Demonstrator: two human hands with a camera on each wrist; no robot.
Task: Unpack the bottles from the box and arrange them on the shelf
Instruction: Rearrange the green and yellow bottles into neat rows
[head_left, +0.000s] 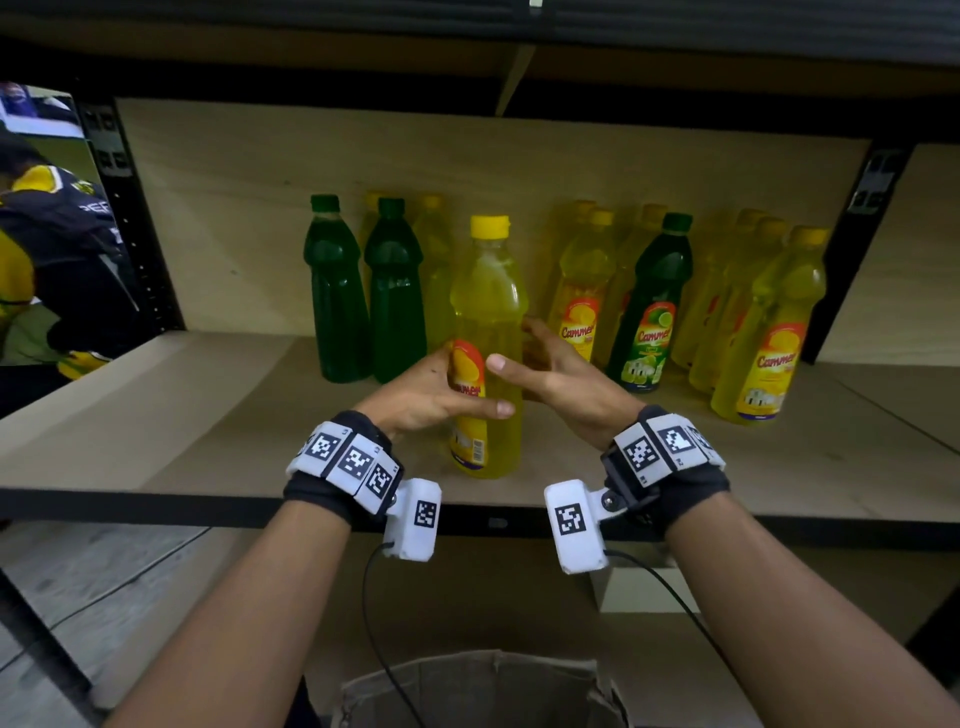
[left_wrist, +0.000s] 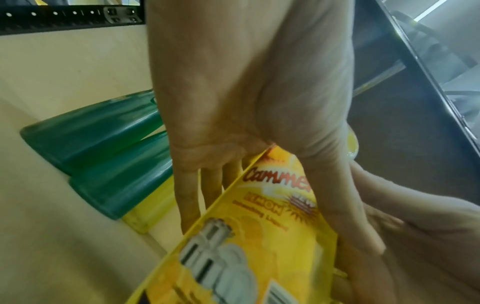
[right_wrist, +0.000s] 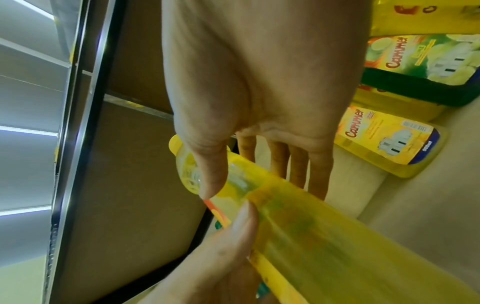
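A yellow bottle (head_left: 488, 291) with a yellow cap stands upright near the middle of the wooden shelf (head_left: 156, 415), its label turned to the left. My left hand (head_left: 467, 384) grips its lower body, thumb across the front and fingers round the left side. My right hand (head_left: 519, 353) holds the right side, thumb on the front and fingers behind. The left wrist view shows the label (left_wrist: 259, 236) between my thumb and fingers. In the right wrist view the bottle (right_wrist: 324, 236) runs between thumb and straight fingers. The open cardboard box (head_left: 478, 686) sits below, its inside hidden.
Two dark green bottles (head_left: 363, 291) stand left of the held one, with yellow ones behind. On the right stand several yellow bottles (head_left: 769, 332) and a labelled green bottle (head_left: 652, 306). Black shelf posts (head_left: 130, 218) flank the bay. Another board runs overhead.
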